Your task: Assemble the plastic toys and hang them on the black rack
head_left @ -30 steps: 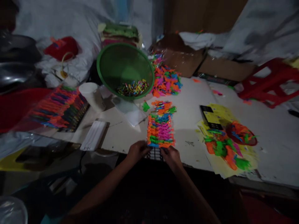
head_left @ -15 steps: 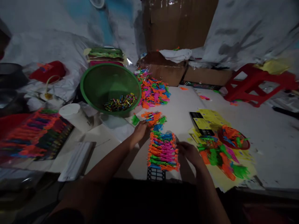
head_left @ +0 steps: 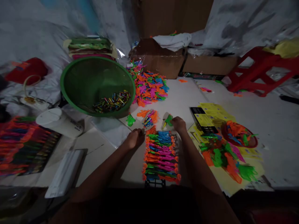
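A row of slingshot-like plastic pieces (head_left: 161, 155) in orange, pink, green and blue lies on a black grid rack (head_left: 154, 183) in front of me. At its far left corner is my left hand (head_left: 135, 138), its fingers pinched together; what they hold, if anything, is too small to name. Beyond the row's far right end, my right hand (head_left: 179, 125) pinches a green plastic piece (head_left: 168, 119), beside which a yellowish cylinder shows. Between the hands lies a small pile of orange pieces (head_left: 153, 115) with small printed cylinders (head_left: 147, 121). Another green piece (head_left: 130, 119) rests left of it.
A green basin (head_left: 67, 99) holds many small cylinders, with a heap of coloured plastic pieces (head_left: 151, 88) beside it. To the right are yellow cards (head_left: 217, 112), a red basket (head_left: 253, 143) and loose pieces (head_left: 219, 157). A white cup (head_left: 58, 121) lies left.
My right hand has moved from the row's right side up to the green piece beyond it. My left hand has drawn back slightly from the small pile. The view has shifted.
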`<move>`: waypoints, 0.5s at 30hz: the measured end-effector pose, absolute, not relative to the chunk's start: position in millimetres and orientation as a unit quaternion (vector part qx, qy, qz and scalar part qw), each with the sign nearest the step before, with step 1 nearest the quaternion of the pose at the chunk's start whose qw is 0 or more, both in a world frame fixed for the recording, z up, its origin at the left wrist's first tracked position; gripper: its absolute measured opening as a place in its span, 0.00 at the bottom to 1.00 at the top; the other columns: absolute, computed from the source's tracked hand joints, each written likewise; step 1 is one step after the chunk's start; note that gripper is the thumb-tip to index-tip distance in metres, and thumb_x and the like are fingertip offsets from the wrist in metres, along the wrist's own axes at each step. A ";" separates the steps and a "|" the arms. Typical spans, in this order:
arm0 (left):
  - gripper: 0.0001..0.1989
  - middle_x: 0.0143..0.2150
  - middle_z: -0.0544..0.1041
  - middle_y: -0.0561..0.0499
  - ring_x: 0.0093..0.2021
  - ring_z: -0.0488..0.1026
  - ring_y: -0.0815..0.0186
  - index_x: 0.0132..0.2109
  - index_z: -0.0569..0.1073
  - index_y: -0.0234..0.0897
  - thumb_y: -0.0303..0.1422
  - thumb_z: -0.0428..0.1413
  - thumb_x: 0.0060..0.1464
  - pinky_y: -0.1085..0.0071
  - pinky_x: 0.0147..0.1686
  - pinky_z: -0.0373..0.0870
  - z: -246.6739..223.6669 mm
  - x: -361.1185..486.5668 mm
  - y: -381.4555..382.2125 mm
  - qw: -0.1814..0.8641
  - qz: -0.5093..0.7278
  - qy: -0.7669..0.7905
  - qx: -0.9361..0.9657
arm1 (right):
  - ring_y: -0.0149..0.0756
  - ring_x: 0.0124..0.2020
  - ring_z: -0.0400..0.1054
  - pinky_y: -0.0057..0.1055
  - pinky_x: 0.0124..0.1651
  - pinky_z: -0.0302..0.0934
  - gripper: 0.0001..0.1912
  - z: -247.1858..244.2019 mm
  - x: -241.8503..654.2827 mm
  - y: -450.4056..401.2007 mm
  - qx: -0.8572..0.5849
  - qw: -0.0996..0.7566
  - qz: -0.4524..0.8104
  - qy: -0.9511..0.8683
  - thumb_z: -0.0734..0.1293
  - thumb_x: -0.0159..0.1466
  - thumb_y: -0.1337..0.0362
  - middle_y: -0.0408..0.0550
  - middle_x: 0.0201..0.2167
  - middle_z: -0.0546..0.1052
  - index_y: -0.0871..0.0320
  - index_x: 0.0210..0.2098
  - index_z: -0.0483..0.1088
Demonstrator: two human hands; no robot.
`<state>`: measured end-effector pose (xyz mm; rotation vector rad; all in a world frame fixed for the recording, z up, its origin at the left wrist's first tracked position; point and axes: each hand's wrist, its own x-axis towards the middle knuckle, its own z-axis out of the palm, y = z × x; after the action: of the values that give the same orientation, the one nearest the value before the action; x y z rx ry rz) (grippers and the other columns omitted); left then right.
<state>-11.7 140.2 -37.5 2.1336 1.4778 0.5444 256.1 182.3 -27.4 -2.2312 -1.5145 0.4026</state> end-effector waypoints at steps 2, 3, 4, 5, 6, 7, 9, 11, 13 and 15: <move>0.05 0.25 0.72 0.49 0.26 0.69 0.65 0.29 0.70 0.36 0.33 0.53 0.45 0.75 0.23 0.57 -35.0 -15.7 146.8 0.271 0.164 0.543 0.778 | 0.32 0.32 0.70 0.23 0.30 0.57 0.08 -21.8 278.1 176.2 -0.801 0.201 0.121 -0.551 0.64 0.54 0.64 0.48 0.31 0.77 0.58 0.33 0.72; 0.06 0.24 0.71 0.50 0.25 0.69 0.66 0.28 0.69 0.36 0.34 0.53 0.45 0.75 0.22 0.57 -34.1 -15.0 150.4 0.289 0.162 0.544 0.771 | 0.32 0.32 0.70 0.24 0.31 0.57 0.08 -19.3 285.6 172.5 -0.801 0.194 0.105 -0.556 0.64 0.54 0.64 0.48 0.31 0.77 0.59 0.32 0.73; 0.06 0.23 0.71 0.51 0.24 0.68 0.67 0.27 0.69 0.36 0.35 0.53 0.45 0.75 0.22 0.57 -33.4 -12.6 153.9 0.311 0.176 0.544 0.759 | 0.34 0.33 0.70 0.25 0.32 0.58 0.08 -17.7 289.7 168.7 -0.804 0.186 0.083 -0.558 0.64 0.55 0.64 0.50 0.32 0.77 0.59 0.32 0.73; 0.07 0.22 0.70 0.52 0.23 0.67 0.68 0.28 0.68 0.36 0.35 0.53 0.45 0.75 0.21 0.57 -32.8 -8.6 157.1 0.338 0.200 0.543 0.742 | 0.35 0.35 0.70 0.26 0.34 0.58 0.09 -17.0 289.9 165.2 -0.810 0.175 0.060 -0.556 0.64 0.55 0.63 0.53 0.34 0.76 0.60 0.32 0.73; 0.07 0.21 0.70 0.53 0.22 0.66 0.69 0.28 0.68 0.36 0.36 0.53 0.45 0.75 0.21 0.57 -32.0 -3.5 160.1 0.372 0.230 0.536 0.723 | 0.38 0.36 0.70 0.28 0.35 0.58 0.10 -17.2 286.6 162.4 -0.818 0.161 0.043 -0.551 0.64 0.56 0.61 0.56 0.36 0.76 0.61 0.33 0.73; 0.07 0.21 0.70 0.54 0.21 0.66 0.69 0.29 0.67 0.36 0.36 0.53 0.44 0.76 0.21 0.58 -31.0 1.9 162.9 0.411 0.261 0.521 0.701 | 0.40 0.37 0.70 0.30 0.36 0.59 0.12 -18.2 280.5 160.5 -0.827 0.146 0.039 -0.541 0.64 0.55 0.59 0.58 0.36 0.75 0.62 0.32 0.73; 0.09 0.22 0.70 0.55 0.21 0.66 0.70 0.29 0.66 0.35 0.36 0.55 0.42 0.76 0.20 0.59 -26.9 10.5 166.8 0.488 0.320 0.489 0.648 | 0.43 0.35 0.70 0.32 0.34 0.59 0.14 -20.5 265.0 159.8 -0.843 0.132 0.061 -0.517 0.67 0.52 0.56 0.60 0.33 0.75 0.63 0.29 0.73; 0.11 0.23 0.71 0.54 0.21 0.67 0.70 0.30 0.67 0.35 0.37 0.56 0.40 0.75 0.21 0.62 -19.5 10.3 166.5 0.541 0.359 0.472 0.597 | 0.43 0.32 0.71 0.32 0.32 0.59 0.12 -19.0 253.9 160.9 -0.846 0.160 0.098 -0.500 0.71 0.46 0.59 0.58 0.26 0.76 0.63 0.23 0.72; 0.13 0.25 0.73 0.52 0.25 0.69 0.69 0.31 0.69 0.34 0.39 0.57 0.40 0.73 0.25 0.67 -9.3 -2.6 157.9 0.547 0.404 0.470 0.563 | 0.40 0.30 0.70 0.30 0.32 0.58 0.10 -11.1 253.8 157.8 -0.835 0.219 0.106 -0.493 0.72 0.44 0.63 0.55 0.22 0.75 0.63 0.19 0.71; 0.15 0.28 0.75 0.51 0.30 0.71 0.67 0.32 0.71 0.33 0.40 0.59 0.39 0.70 0.32 0.69 1.3 -25.8 137.3 0.512 0.456 0.481 0.547 | 0.37 0.30 0.70 0.28 0.33 0.58 0.09 0.7 262.9 143.2 -0.820 0.275 0.099 -0.493 0.69 0.49 0.63 0.54 0.23 0.75 0.64 0.21 0.71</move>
<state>-25.8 137.3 1.3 1.3162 1.1565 1.0973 262.9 143.2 0.7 -2.2032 -1.3256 0.2650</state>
